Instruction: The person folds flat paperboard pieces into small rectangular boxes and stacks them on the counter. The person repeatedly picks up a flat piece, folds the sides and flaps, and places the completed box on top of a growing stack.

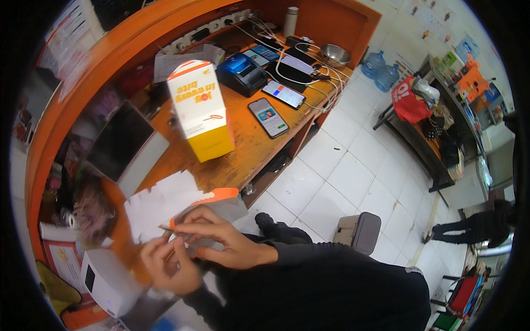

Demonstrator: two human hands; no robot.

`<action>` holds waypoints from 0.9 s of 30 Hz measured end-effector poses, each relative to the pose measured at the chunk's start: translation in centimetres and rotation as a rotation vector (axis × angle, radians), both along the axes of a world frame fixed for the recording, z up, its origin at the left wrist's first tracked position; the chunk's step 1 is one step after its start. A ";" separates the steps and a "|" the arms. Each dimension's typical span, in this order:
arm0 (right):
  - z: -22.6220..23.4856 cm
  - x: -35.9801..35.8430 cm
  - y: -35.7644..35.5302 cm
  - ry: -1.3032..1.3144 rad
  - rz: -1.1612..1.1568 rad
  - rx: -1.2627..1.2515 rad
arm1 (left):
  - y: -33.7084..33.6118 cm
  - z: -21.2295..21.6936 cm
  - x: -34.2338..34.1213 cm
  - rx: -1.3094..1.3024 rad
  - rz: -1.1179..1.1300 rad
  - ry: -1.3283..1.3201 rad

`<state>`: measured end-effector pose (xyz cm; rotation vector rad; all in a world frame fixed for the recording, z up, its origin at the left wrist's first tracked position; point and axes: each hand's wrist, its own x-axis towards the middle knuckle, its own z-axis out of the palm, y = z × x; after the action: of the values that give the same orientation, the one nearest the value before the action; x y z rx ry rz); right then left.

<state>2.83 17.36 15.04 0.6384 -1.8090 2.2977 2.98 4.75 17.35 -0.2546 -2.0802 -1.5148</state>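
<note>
My left hand (171, 267) and my right hand (229, 240) meet over the desk's near edge, fingers pinched close together. Between their fingertips is a small thin piece (168, 229), too small and blurred to name. Just beyond the hands lie white paper slips (160, 204) with torn edges. An orange-edged package (221, 194) sits beside my right hand, partly covered by it. Farther back on the desk a tall white and yellow carton (201, 113) stands tilted in view, with orange lettering.
On the orange desk (243, 160) are a phone (269, 117), another lit phone (284, 94), a black card terminal (241, 73), cables and a metal bowl (335, 55). A dark-screened tablet (121, 140) and a white box-shaped device (110, 282) stand left. A lidded bin (359, 231) is on the tiled floor.
</note>
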 end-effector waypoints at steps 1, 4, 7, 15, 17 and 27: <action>0.3 0.1 0.1 0.005 0.052 -0.028 | -0.1 -0.1 0.2 0.180 -0.009 -0.040; 0.9 0.5 0.8 -0.005 0.227 -0.045 | -1.0 -0.7 0.4 0.369 -0.153 -0.225; 1.3 0.5 1.4 0.118 0.090 0.171 | -1.7 -1.7 0.5 0.330 -0.230 -0.208; 1.8 -0.5 2.0 0.031 -0.482 0.057 | -1.7 -1.0 1.1 0.501 -0.078 -0.177; 1.8 -0.4 2.8 0.190 -0.413 0.234 | -0.9 -0.6 0.8 0.537 -0.060 -0.259; 1.7 -1.2 2.9 0.428 -0.287 0.408 | -1.3 0.0 1.7 0.406 -0.370 -0.316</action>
<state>1.62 20.29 16.76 0.7905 -1.9972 1.4848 4.65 3.44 17.35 -0.2679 -1.9656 -2.2877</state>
